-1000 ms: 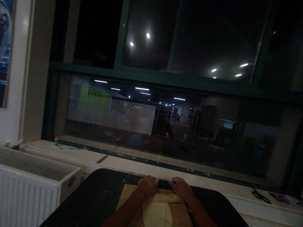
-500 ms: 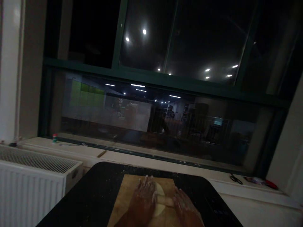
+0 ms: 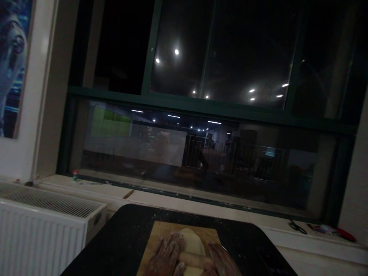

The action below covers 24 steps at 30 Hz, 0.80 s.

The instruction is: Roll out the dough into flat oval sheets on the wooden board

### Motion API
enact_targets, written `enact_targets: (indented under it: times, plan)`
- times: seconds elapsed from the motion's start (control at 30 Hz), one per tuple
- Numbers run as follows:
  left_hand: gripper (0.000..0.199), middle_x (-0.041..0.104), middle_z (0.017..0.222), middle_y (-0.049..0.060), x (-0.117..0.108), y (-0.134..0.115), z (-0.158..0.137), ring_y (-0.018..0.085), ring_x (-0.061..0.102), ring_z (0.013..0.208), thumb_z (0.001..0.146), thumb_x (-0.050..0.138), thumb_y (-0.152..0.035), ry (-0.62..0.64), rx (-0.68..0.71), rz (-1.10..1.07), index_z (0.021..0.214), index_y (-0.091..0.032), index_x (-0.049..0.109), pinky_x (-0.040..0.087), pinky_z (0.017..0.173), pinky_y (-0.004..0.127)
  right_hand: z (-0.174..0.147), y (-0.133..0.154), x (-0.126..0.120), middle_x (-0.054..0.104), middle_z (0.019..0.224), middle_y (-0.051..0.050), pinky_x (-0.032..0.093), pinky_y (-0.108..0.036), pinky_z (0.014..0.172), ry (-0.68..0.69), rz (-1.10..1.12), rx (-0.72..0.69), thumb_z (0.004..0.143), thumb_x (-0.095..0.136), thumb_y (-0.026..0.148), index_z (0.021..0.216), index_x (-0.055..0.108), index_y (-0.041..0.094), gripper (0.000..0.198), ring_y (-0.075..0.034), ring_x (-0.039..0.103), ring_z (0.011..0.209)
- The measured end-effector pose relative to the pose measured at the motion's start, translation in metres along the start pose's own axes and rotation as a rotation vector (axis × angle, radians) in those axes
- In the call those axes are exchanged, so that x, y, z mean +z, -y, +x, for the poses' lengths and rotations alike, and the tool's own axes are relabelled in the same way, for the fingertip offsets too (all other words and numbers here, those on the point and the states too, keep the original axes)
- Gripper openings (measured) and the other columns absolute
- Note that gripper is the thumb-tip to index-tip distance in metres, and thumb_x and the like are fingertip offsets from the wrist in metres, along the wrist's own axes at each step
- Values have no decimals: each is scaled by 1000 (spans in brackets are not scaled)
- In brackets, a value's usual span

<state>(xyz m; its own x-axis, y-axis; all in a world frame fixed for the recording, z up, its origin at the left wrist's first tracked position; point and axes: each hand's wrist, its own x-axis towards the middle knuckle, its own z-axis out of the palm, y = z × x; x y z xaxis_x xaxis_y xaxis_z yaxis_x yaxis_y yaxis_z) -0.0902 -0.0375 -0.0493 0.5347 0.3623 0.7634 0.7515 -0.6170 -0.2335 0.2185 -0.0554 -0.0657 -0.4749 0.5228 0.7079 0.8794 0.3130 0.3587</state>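
A pale rolling pin [image 3: 197, 260] lies across a flattened sheet of dough [image 3: 192, 241] on a wooden board [image 3: 156, 232]. My left hand [image 3: 166, 255], whitened by flour or dough, lies over the pin's left end with its fingers stretched forward. Over the right end rests my right hand [image 3: 221, 260], its fingers also extended and flat. Both palms cover the pin's ends, so only its middle shows. The dough's far edge reaches past the pin toward the back of the board. The bottom of the frame cuts off the near part of the dough.
The board sits on a black table [image 3: 115, 237] with white specks. Behind it runs a window sill [image 3: 161, 199] with scissors [image 3: 298, 227], a red item [image 3: 345, 234] and a small green-and-red container [image 3: 75, 175]. A white radiator [image 3: 48, 230] stands at the left.
Both hands have drawn back toward me along with the rolling pin, and more of the dough's far part shows. The camera view has shifted, bringing a wall picture in at the left.
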Motion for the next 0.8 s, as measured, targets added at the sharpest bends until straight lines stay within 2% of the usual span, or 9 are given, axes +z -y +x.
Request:
enact_targets:
  times: [0.07,0.13,0.23,0.33,0.47,0.57,0.63,0.7,0.8]
  plan:
    - [45,61,138,6,10,5,10,24,59,124,100,49,-37,27,5,21,142,-23,51,52,102,36,14,-4,4,68,125,1,59,-30,89,40,43,-50,98,48,46,127,65,31,37,-21,68,110]
    - [38,62,136,7,15,9,26,28,58,125,101,47,-34,136,-35,-2,137,-24,56,49,106,45,33,-7,6,69,125,1,56,-29,92,158,119,-15,101,39,41,124,66,31,37,-19,67,112]
    - [36,64,133,10,17,17,57,31,60,122,101,43,-23,389,-153,-80,133,-25,59,45,105,56,73,-13,8,72,120,-6,53,-31,93,370,232,262,103,29,35,120,68,27,43,-19,67,110]
    - [39,70,118,13,22,32,86,31,66,108,100,41,-17,572,-286,-128,134,-24,59,53,94,50,116,-23,21,76,101,-8,52,-33,83,462,285,425,104,23,41,107,71,25,51,-21,70,95]
    - [33,73,105,12,42,51,107,28,69,97,102,40,-29,615,-388,-116,124,-22,65,55,85,40,149,-40,48,75,101,-5,49,-30,84,480,324,408,103,27,41,101,71,25,47,-20,68,98]
    - [35,73,104,12,54,51,108,28,69,97,102,37,-29,648,-436,-116,112,-22,69,55,84,42,142,-44,63,74,106,-5,48,-27,90,535,353,290,98,38,27,103,72,24,35,-17,67,101]
    - [36,72,110,13,55,43,105,31,67,104,101,34,-26,657,-463,-114,110,-20,69,53,87,47,128,-42,65,71,118,-7,44,-29,100,557,347,221,93,38,17,111,71,22,38,-18,63,113]
    - [37,68,121,14,50,30,100,33,63,113,100,34,-25,646,-485,-112,113,-19,68,50,93,54,112,-40,61,65,132,-9,40,-35,109,567,325,189,92,35,12,125,66,20,45,-21,55,127]
    - [38,65,131,12,38,10,89,32,59,120,100,35,-26,606,-488,-116,125,-21,63,41,106,58,90,-37,50,57,142,-13,37,-44,114,587,283,182,92,34,12,132,61,16,49,-26,48,135]
